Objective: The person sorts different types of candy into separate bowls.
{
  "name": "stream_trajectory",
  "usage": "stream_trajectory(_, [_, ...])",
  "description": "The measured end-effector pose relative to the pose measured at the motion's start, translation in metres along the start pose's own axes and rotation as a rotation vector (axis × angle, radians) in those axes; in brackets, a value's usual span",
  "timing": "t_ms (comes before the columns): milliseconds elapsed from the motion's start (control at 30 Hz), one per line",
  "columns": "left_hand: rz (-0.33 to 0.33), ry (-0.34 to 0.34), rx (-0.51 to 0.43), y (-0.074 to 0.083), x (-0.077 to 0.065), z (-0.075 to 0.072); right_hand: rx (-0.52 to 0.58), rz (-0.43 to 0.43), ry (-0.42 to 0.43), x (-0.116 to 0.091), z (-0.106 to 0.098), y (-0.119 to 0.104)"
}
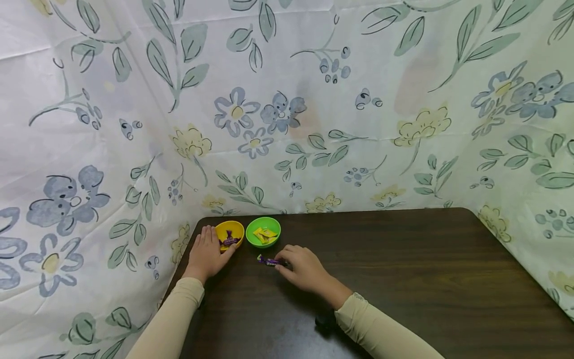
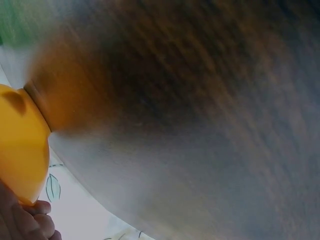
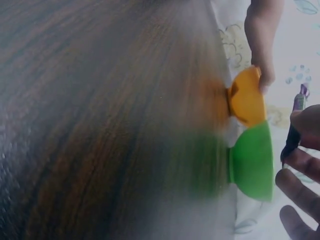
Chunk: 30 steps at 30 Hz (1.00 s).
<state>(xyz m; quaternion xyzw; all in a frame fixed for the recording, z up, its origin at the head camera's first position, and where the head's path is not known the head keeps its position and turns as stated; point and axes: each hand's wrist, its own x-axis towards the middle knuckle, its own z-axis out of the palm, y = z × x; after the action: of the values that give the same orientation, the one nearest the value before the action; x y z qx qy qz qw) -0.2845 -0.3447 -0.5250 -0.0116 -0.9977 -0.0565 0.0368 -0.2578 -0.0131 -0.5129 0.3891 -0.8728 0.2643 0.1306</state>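
Observation:
Thumb and fingertips of my right hand (image 1: 305, 268) pinch a purple wrapped candy (image 1: 267, 261) just in front of the green bowl. In the right wrist view the candy (image 3: 299, 102) sticks out beyond the thumb, and the other fingers are spread. My left hand (image 1: 208, 254) rests at the left and near rim of the yellow-orange bowl (image 1: 238, 227), thumb along the near edge. Purple wrapped candies (image 1: 229, 240) lie inside that bowl. Right beside it stands the green bowl (image 1: 276, 240), which holds yellow wrapped candies (image 1: 264, 235). The left wrist view shows the orange bowl (image 2: 25, 145) from the side.
Both bowls stand at the far left corner of a dark brown wooden table (image 1: 394, 274). Floral cloth (image 1: 314, 109) hangs behind the table and along its sides. A small black object (image 1: 325, 323) sits by the right sleeve.

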Motion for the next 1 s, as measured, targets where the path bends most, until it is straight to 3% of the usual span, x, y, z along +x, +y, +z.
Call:
stream_trajectory(733, [-0.004,0.002,-0.027,0.004,-0.004,-0.005,-0.005,0.013,0.004,0.001,0.002,-0.004])
stream_trajectory(1000, [-0.002,0.018,-0.012,0.002,-0.002,-0.004,-0.007,0.076,0.016,0.015,0.008,-0.001])
